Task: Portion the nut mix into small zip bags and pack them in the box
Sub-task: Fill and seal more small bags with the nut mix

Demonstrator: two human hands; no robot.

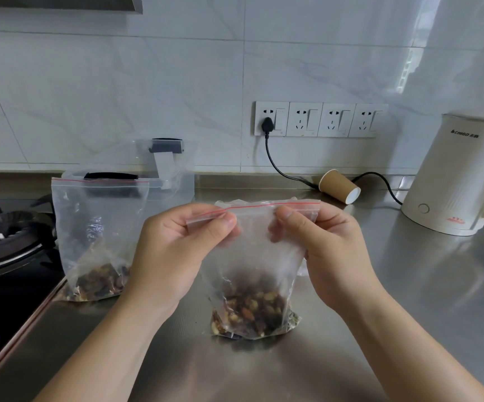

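A small clear zip bag (253, 256) with a red line along its top stands on the steel counter, nut mix (252, 314) heaped in its bottom. My left hand (174, 250) pinches the left end of the zip strip between thumb and fingers. My right hand (319, 245) pinches the right end of the same strip. A second zip bag (95, 227) with nuts in its bottom stands upright to the left, leaning against a clear plastic box (177, 181) with black latches.
A gas hob (5, 239) lies at the left edge. A brown paper cup (340, 187) lies on its side near the wall, beside a black cable (278, 166) from the wall sockets. A cream kettle (455, 175) stands at the right.
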